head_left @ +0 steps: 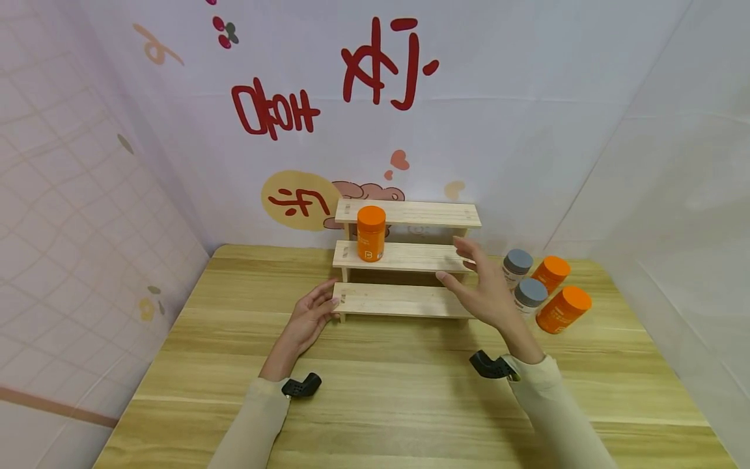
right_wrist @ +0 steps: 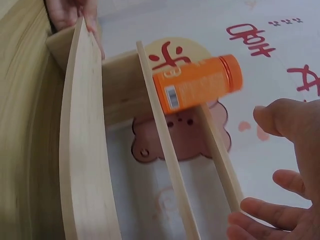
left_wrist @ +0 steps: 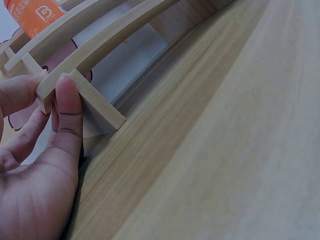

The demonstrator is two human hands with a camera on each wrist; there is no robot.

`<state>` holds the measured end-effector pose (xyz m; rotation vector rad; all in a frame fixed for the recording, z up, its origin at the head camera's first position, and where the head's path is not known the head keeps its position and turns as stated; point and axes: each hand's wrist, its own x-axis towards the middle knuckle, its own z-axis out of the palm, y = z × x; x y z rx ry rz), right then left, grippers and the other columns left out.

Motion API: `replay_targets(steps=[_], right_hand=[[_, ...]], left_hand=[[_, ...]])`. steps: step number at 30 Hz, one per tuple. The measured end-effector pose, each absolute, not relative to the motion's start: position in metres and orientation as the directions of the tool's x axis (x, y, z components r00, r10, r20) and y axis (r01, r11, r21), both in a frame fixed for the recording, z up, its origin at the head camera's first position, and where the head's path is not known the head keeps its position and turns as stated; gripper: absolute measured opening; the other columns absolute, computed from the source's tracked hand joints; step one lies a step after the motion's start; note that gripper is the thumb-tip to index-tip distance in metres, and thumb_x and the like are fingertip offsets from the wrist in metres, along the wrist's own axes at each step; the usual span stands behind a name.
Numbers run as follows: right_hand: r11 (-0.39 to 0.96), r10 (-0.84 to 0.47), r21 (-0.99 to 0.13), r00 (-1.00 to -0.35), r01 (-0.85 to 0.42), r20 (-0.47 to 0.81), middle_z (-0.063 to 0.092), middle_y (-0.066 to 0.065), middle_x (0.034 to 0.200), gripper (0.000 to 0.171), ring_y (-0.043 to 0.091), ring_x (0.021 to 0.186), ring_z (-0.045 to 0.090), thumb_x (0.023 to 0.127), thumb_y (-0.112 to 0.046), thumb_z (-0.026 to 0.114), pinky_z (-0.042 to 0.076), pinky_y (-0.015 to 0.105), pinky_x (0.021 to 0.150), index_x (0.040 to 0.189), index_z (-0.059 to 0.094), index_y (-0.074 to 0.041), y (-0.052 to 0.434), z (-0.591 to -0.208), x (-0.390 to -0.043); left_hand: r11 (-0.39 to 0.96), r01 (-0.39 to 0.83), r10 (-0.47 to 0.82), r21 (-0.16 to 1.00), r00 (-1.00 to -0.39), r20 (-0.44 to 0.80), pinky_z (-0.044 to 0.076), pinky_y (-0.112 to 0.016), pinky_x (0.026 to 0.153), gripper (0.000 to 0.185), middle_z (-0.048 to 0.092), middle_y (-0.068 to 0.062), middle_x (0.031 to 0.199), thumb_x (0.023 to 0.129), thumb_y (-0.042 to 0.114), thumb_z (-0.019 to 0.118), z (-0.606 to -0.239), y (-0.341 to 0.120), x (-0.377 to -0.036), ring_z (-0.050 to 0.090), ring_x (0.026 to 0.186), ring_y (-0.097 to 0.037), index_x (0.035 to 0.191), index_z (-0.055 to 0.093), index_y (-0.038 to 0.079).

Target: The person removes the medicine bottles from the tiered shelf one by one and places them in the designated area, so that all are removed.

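Observation:
A three-tier wooden step shelf [head_left: 404,301] stands against the back wall. At the left end of its lowest board, my left hand [head_left: 310,316] pinches the corner between thumb and fingers, as the left wrist view shows up close. My right hand [head_left: 483,290] is held over the shelf's right end, fingers spread and holding nothing. An orange bottle [head_left: 372,234] with an orange lid stands upright on the left of the middle board. In the right wrist view that orange bottle [right_wrist: 195,84] lies beyond my spread fingers [right_wrist: 287,182].
Right of the shelf, two grey-lidded bottles [head_left: 530,292] and two orange bottles [head_left: 564,310] stand grouped on the wood-grain table [head_left: 375,397]. A white printed cloth wall [head_left: 527,130] rises directly behind the shelf, with side walls left and right.

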<state>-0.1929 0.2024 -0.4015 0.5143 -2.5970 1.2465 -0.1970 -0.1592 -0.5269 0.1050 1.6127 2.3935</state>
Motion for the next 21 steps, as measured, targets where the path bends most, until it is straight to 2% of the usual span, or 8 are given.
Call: replay_targets(steps=[15,21], right_hand=[[0.436,-0.29,-0.816,-0.918,-0.379,0.271,0.051,0.008,0.153,0.068,0.034,0.139,0.052,0.096,-0.035,0.074,0.047,0.051,0.115,0.154,0.041,-0.026,0.137,-0.404,-0.223],[0.415,-0.301,-0.833,-0.919,-0.366,0.254,0.053,0.014,0.15,0.069,0.032,0.139,0.052,0.096,-0.034,0.073,0.047,0.051,0.115,0.155,0.041,-0.021,0.118,-0.401,-0.237]], left_hand=[[-0.351,-0.165,0.253,0.922,-0.964,-0.077,0.058,-0.021,0.077,0.064,0.056,-0.005,0.123,0.103,0.002,0.059,-0.527,-0.16,-0.196,0.061,0.099,-0.011,0.16,0.032,0.004],[-0.355,-0.172,0.255,0.919,-0.964,-0.082,0.058,-0.021,0.077,0.061,0.056,-0.005,0.125,0.103,0.002,0.059,-0.527,-0.16,-0.197,0.061,0.1,-0.012,0.159,0.035,0.007]])
